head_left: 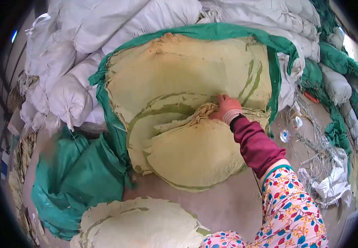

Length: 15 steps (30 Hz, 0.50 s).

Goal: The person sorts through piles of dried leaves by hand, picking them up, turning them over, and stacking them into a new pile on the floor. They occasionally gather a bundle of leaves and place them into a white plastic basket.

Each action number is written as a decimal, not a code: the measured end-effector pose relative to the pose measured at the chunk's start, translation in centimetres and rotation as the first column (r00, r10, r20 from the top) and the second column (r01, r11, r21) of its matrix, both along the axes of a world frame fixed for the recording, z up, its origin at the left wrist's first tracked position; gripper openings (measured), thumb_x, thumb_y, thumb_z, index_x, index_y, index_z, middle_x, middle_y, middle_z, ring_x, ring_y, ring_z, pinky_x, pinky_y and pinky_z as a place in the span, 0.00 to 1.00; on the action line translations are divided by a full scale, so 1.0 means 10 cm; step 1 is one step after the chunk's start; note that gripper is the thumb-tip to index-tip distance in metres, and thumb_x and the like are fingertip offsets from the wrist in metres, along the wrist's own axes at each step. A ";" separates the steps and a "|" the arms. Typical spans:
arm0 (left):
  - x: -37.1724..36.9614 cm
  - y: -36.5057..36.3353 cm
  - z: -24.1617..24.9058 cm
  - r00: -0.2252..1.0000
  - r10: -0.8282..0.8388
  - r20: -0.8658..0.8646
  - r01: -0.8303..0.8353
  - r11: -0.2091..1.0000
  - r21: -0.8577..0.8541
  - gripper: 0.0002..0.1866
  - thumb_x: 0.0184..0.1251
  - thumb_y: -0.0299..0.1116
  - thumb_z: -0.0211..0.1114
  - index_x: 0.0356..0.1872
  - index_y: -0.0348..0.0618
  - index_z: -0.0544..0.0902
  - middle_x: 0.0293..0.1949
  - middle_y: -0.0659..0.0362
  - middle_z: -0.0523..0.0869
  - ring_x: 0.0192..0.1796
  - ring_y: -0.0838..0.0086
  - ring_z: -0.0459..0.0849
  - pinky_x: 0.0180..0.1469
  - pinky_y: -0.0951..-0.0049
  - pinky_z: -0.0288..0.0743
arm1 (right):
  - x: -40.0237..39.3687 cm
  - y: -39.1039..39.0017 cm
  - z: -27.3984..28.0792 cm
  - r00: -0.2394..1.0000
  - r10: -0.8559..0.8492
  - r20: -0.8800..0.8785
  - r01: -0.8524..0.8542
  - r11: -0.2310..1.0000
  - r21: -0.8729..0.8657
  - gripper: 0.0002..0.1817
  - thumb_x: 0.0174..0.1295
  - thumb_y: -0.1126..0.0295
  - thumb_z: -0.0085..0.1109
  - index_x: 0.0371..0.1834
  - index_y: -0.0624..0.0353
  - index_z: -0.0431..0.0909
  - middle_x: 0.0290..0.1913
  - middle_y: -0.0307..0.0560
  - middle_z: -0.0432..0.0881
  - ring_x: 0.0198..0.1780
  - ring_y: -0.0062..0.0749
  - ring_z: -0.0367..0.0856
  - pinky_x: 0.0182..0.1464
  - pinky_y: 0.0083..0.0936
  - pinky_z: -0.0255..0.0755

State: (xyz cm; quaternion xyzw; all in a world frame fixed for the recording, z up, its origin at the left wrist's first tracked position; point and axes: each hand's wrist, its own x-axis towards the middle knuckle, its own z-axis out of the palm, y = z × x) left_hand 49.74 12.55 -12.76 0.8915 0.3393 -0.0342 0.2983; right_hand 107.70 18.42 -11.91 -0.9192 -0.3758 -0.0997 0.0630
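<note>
My right hand (227,108) is closed on the gathered, crumpled middle of a folded bundle of large dried leaves (195,153), pale yellow-green and fan-shaped; they look like lotus leaves. The bundle rests against a thick stack of the same flat leaves (187,62), which sits in an opened green woven sack (216,29). My thumb's grip is partly hidden by the leaf folds. My left hand is not in view; only a patch of flowered cloth (224,239) shows at the bottom edge.
Another pile of pale leaves (142,225) lies at the front. A crumpled green sack (80,177) is on the left. Stuffed white sacks (69,97) are heaped behind. Tangled string (311,144) and a white plastic bag (331,182) litter the floor at right.
</note>
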 end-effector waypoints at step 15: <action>1.59 0.64 -0.47 0.992 -0.104 0.064 0.057 0.860 0.508 0.59 0.33 0.54 0.74 0.66 0.35 0.52 0.67 0.46 0.54 0.70 0.57 0.50 0.71 0.60 0.37 | -1.70 -1.04 0.11 0.817 0.568 -0.098 -0.574 0.785 -0.234 0.08 0.51 0.64 0.54 0.33 0.50 0.69 0.22 0.43 0.78 0.26 0.43 0.79 0.27 0.37 0.71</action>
